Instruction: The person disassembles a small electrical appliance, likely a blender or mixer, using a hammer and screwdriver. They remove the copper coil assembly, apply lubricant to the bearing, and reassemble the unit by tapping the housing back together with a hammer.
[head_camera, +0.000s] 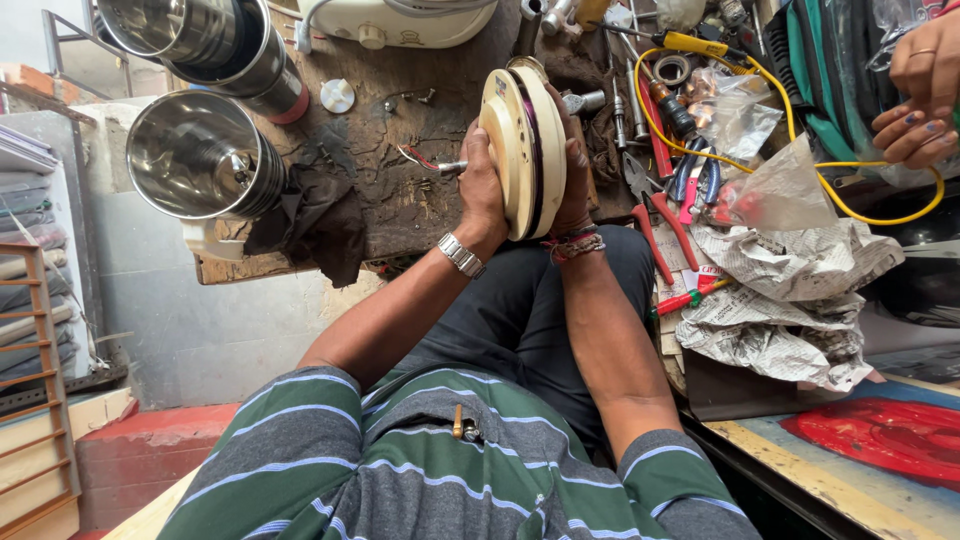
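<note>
Hands are clamping a cream disc (522, 150) on edge above the worn wooden table (400, 190), the left hand (481, 190) pressing its near face and the right hand (574, 185) wrapping behind its rim. Both are closing firmly on the disc, fingers curled, neither hanging loose. Steady, even pressure from both sides looks wise, keeping the disc upright so its dark rim band is staying in sight. Left of the disc, two steel jars (200, 155) are lying with mouths toward the camera. Right of the disc, pliers (655, 205), a yellow cable (800, 165) and crumpled newspaper (790, 290) are crowding the table. Another person's hand (920, 95) is resting far right of the disc.
</note>
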